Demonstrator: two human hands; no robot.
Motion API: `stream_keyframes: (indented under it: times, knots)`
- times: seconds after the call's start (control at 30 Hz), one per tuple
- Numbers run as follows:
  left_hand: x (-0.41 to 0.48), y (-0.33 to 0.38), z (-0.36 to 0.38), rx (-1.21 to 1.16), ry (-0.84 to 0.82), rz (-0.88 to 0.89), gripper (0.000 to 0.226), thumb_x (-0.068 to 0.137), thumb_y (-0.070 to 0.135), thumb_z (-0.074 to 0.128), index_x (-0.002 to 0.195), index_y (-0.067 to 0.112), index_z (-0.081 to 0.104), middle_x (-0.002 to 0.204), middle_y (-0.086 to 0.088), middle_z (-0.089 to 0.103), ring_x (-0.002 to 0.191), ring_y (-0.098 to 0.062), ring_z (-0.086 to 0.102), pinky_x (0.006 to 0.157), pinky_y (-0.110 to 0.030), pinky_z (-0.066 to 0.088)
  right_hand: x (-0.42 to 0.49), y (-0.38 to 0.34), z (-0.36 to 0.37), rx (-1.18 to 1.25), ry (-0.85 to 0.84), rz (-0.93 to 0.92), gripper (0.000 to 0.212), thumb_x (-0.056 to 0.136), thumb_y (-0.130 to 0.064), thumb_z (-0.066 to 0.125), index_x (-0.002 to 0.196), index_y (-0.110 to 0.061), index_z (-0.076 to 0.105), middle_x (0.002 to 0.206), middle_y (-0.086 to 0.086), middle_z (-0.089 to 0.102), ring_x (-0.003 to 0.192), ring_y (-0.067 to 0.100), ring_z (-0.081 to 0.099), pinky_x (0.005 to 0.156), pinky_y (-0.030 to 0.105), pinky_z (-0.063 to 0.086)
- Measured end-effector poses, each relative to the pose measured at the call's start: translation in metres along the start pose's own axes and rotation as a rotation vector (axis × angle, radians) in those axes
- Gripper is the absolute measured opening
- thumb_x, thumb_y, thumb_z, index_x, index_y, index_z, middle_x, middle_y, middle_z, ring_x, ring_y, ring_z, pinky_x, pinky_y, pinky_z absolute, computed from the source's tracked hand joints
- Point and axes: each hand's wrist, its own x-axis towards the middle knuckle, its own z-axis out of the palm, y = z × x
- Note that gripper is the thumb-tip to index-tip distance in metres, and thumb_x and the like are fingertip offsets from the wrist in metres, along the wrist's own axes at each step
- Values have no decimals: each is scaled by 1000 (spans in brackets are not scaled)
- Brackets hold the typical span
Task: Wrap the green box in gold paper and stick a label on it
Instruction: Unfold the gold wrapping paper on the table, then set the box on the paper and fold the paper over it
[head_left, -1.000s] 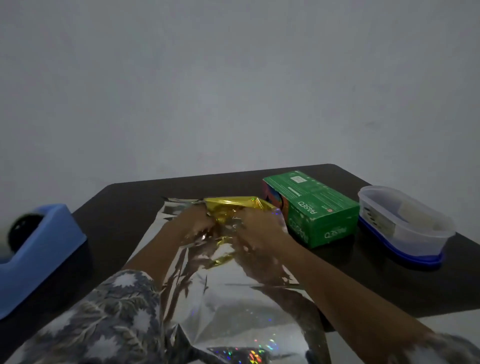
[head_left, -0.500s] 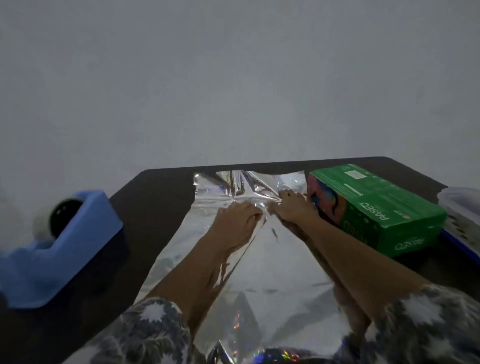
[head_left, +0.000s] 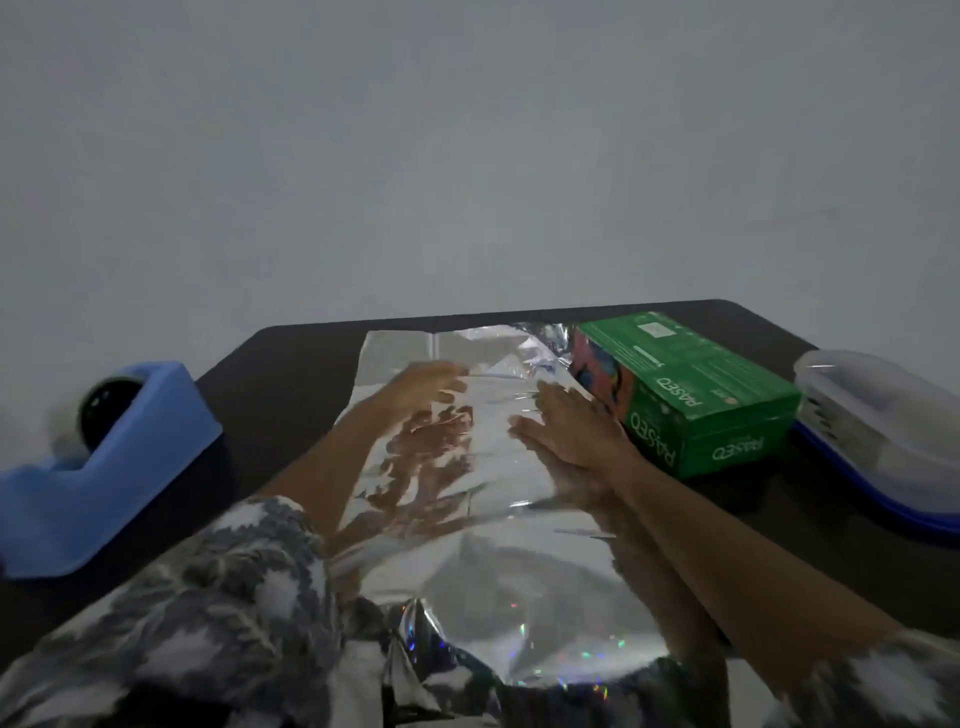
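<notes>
The wrapping paper (head_left: 483, 566) lies spread across the dark table (head_left: 291, 379), its shiny silver side up, running from the far edge down over the near edge. My left hand (head_left: 428, 387) lies on the sheet's far left part, fingers straight. My right hand (head_left: 566, 431) presses flat on the sheet's right side, palm down, beside the green box (head_left: 696, 395). The green box lies on its long side to the right of the sheet, its left end touching the paper's far right corner.
A blue tape dispenser (head_left: 98, 467) with a black roll stands at the left table edge. A clear lidded plastic container with a blue base (head_left: 883, 441) sits at the right, close behind the box. A plain wall is behind the table.
The folded gold-side flap has been opened out, so the sheet now lies flat to the table's far edge. Both hands moved apart and went from gripping the fold to lying flat.
</notes>
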Motion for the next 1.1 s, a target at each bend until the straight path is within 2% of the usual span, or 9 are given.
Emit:
stream_keyframes:
  times: [0.1, 0.23, 0.33, 0.4, 0.57, 0.7, 0.83, 0.97, 1.1]
  knots:
    - [-12, 23, -7, 407, -2, 76, 36, 94, 31, 55, 125, 12, 58, 127, -3, 57, 108, -18, 54, 79, -25, 41, -3, -1, -1, 26, 5, 8, 77, 89, -66, 35, 147, -17, 24, 154, 3, 27, 141, 25, 24, 113, 44, 20]
    - [-21, 17, 12, 673, -232, 96, 51, 85, 40, 67, 130, 21, 55, 129, 7, 50, 116, -11, 45, 97, -24, 33, -12, -12, -8, 124, 113, -5, 71, 91, -59, 42, 146, -17, 27, 151, 6, 33, 139, 24, 30, 111, 41, 25]
    - [-15, 7, 22, 724, -220, 158, 44, 77, 45, 74, 113, 21, 64, 111, 2, 59, 90, -12, 51, 77, -21, 40, -31, -23, -38, 23, 381, -96, 62, 93, -46, 49, 146, -18, 30, 150, 3, 35, 140, 23, 28, 111, 37, 22]
    - [-13, 7, 22, 742, -193, 137, 47, 77, 45, 73, 117, 22, 62, 106, 4, 56, 82, -7, 48, 69, -19, 36, -40, -22, -68, -132, 470, -77, 68, 92, -47, 50, 148, -17, 23, 152, 8, 29, 141, 24, 23, 115, 39, 16]
    - [-13, 5, 29, 726, -197, 136, 46, 78, 43, 72, 117, 22, 61, 97, 14, 53, 81, -3, 47, 70, -14, 36, -52, 21, -122, -220, 131, 488, 124, 66, -76, 59, 150, -19, -11, 152, 31, -10, 141, 47, -11, 105, 69, -5]
    - [-17, 9, 31, 750, -193, 191, 43, 80, 41, 70, 113, 14, 63, 91, 16, 53, 76, -5, 46, 69, -12, 35, -57, 45, -125, 79, 1, 631, 139, 49, -73, 73, 150, -22, -7, 155, 27, 2, 142, 46, 3, 107, 71, 6]
    - [-23, 10, 33, 692, -188, 202, 46, 77, 42, 70, 111, 11, 63, 93, 10, 54, 80, -9, 47, 69, -9, 36, -68, 47, -122, 109, 212, 590, 123, 57, -76, 68, 150, -26, 6, 150, 27, 22, 138, 43, 22, 105, 69, 15]
    - [-22, 7, 32, 677, -161, 150, 38, 83, 37, 68, 115, 18, 61, 100, 9, 53, 90, -11, 47, 73, -15, 39, -64, 41, -145, 428, 327, 328, 133, 29, -84, 70, 140, -38, 12, 136, 19, 44, 121, 39, 47, 103, 60, 33]
    - [-21, 9, 27, 546, -96, 139, 43, 79, 29, 75, 118, 17, 62, 110, 7, 53, 100, -12, 48, 79, -22, 39, -69, 5, -161, 614, 145, 10, 112, 60, -40, 86, 143, -34, 11, 126, 11, 51, 101, 28, 61, 92, 43, 50]
